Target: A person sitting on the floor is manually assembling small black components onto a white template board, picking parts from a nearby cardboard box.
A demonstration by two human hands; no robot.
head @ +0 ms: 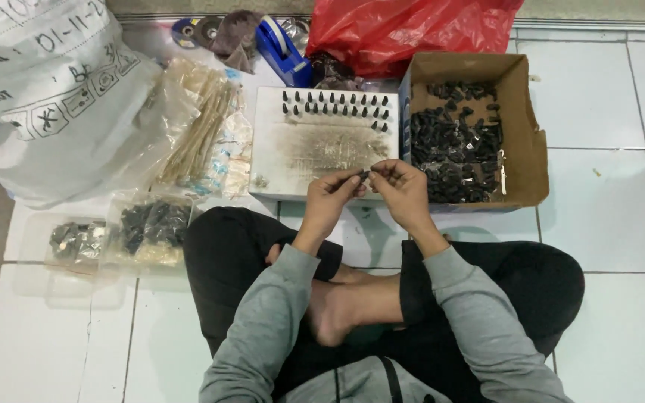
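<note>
Small black part (362, 175) being pinched between left hand (331, 195) and right hand (401, 188) at frame centre, over white board (322, 153), cardboard box (520, 149) being kept within reach.

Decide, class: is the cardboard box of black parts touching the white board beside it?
Touching. The head view shows the cardboard box with its left wall pressed against the right edge of the white board, no floor visible between them.

Upper middle of the frame: one pale tray (322, 153) carrying roughly two dozen small upright black pieces (335, 104) in two rows; right: one cardboard box (528, 149); top: one red bag (404, 26), one blue tape dispenser (284, 52); left: one white sack (46, 89), two clear tubs (39, 231)
</note>
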